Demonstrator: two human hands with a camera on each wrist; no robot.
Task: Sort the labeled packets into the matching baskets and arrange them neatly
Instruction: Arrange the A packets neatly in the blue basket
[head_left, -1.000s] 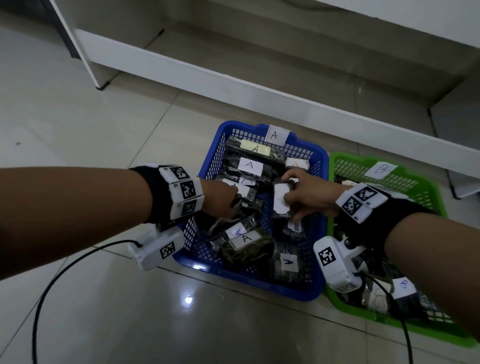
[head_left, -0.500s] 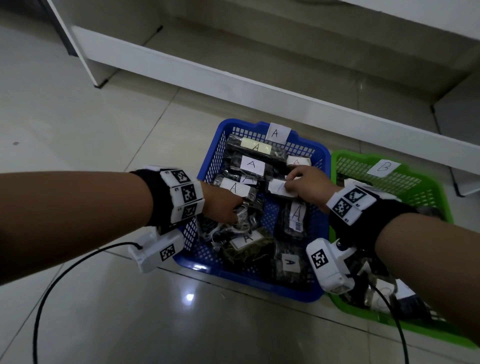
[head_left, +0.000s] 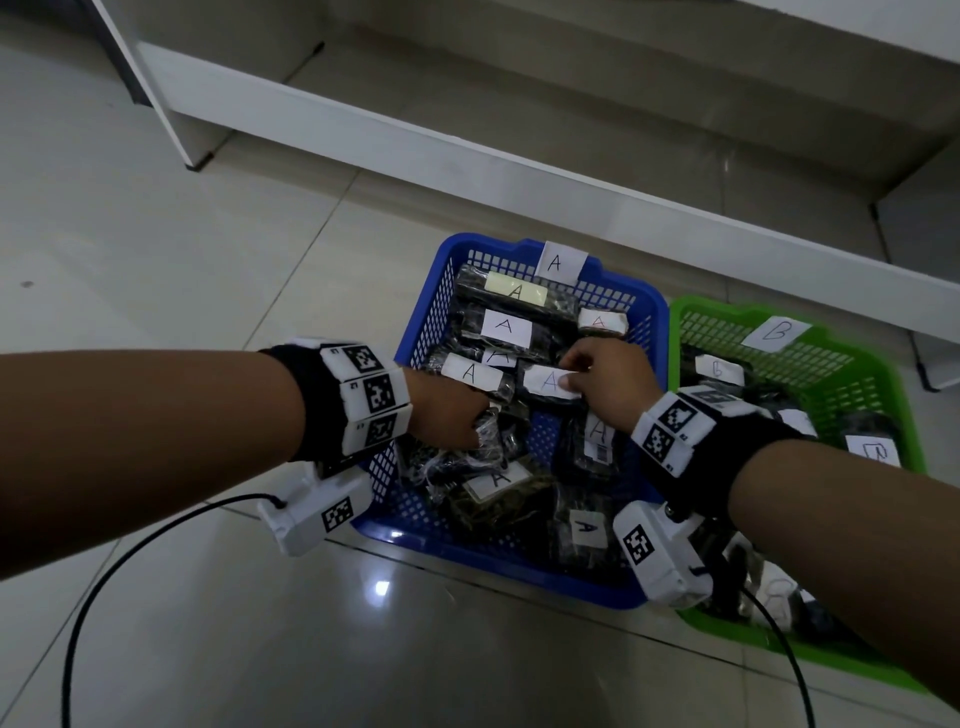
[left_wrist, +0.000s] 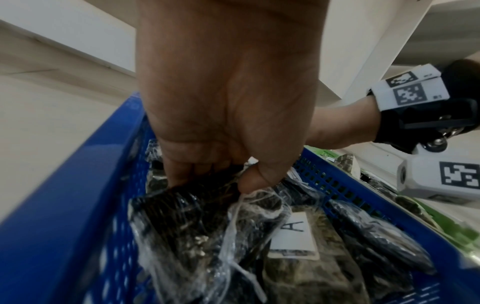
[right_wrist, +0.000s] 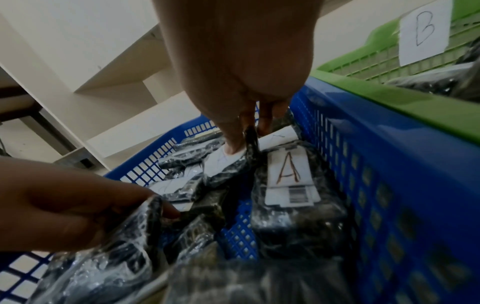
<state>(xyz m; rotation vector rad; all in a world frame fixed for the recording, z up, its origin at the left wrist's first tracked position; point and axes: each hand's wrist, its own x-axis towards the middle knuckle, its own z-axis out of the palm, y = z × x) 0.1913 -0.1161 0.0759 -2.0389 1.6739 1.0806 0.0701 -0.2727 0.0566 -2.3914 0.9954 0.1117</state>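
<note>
We see the left hand (head_left: 447, 413) pinching a clear-wrapped dark packet (left_wrist: 182, 222) at 9 o'clock in the blue basket (head_left: 415, 332). The right hand (head_left: 605, 384) pinches an A-labelled packet (head_left: 548, 384) near its centre; the green basket (head_left: 883, 364) sits at 3 o'clock.

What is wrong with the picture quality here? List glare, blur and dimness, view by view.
Head view: dim overall, a small glare spot on the floor tile before the blue basket, straight edges bowed by the wide lens. Left wrist view: the left hand looms soft and oversized, the packets shine. Right wrist view: the right hand is blurred, the bottom edge dark and smeared.
</note>
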